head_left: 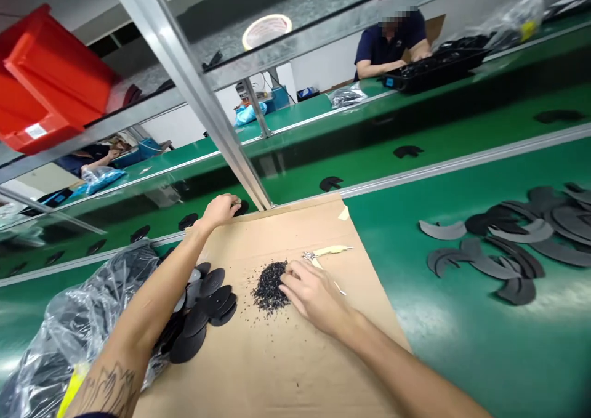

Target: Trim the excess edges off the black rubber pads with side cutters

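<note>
My left hand (223, 210) reaches to the far edge of the cardboard, its fingers closed at a flat black disc (242, 208) by the belt. Curled over the right edge of a heap of tiny black bits (268, 287) is my right hand (314, 296), with fingertips pinched; anything between them is too small to make out. Just beyond it lie small cutters with yellow handles (331, 250). Several black discs (212, 304) overlap on the left of the cardboard sheet (258, 369), beneath and beside my left forearm.
A clear plastic bag (78, 313) of black pieces sits at left. Curved black pieces (503, 239) are heaped at right. A metal post (198, 92) rises beyond the cardboard. Behind it runs a green belt (295, 187) with scattered black pieces. A red bin (55, 79) hangs upper left; people sit opposite.
</note>
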The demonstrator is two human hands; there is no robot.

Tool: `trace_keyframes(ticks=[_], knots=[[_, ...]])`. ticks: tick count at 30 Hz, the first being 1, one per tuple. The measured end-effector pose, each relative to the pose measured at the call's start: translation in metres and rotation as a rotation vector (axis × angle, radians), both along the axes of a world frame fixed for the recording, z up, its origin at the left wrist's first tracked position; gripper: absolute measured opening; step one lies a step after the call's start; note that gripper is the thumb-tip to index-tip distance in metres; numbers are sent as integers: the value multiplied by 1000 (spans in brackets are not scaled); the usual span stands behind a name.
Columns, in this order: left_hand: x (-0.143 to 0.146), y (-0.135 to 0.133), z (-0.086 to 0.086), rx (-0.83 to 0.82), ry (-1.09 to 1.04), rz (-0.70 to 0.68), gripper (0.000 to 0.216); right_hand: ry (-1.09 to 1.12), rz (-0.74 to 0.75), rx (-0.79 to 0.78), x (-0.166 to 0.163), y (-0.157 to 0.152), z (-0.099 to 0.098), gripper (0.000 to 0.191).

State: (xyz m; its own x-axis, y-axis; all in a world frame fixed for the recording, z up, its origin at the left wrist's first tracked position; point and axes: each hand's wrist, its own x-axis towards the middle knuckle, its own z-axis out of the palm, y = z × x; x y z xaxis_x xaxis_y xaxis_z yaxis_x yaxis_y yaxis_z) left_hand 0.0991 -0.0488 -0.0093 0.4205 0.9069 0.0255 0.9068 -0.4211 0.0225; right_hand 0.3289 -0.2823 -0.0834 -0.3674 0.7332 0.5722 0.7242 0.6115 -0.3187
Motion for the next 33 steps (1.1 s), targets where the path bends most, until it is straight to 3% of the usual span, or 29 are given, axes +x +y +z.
trace_keyframes(ticks=[4, 8, 13, 17, 21, 25, 27, 29, 31, 33], knots=[[47, -26, 10, -88, -19, -339, 32, -47, 4, -6, -2, -3, 2, 12], [133, -27, -1, -87, -49, -545, 29, -73, -7, -23, -3, -3, 0, 13], [228, 3, -26, -37, -108, -533, 38, -66, -32, -60, 0, -3, 0, 13], [255, 19, -36, -39, -100, -449, 29, -50, -47, -81, 2, -4, 2, 15], [237, 21, -24, 24, -142, -398, 23, 173, -16, -165, -3, -4, 1, 10], [179, 2, -5, 126, -382, -410, 15, 809, -95, -388, -8, 1, 2, 30], [143, -23, -1, 97, -636, -510, 12, 1097, -211, -531, -8, 7, 6, 54], [109, -58, -3, -40, -865, -586, 19, 1284, -225, -667, -5, 15, 13, 74], [81, -97, -9, -221, -995, -573, 26, 1361, -109, -796, -3, 22, 20, 78], [57, -133, -15, -334, -1017, -527, 24, 1278, 84, -985, -2, 24, 26, 71]])
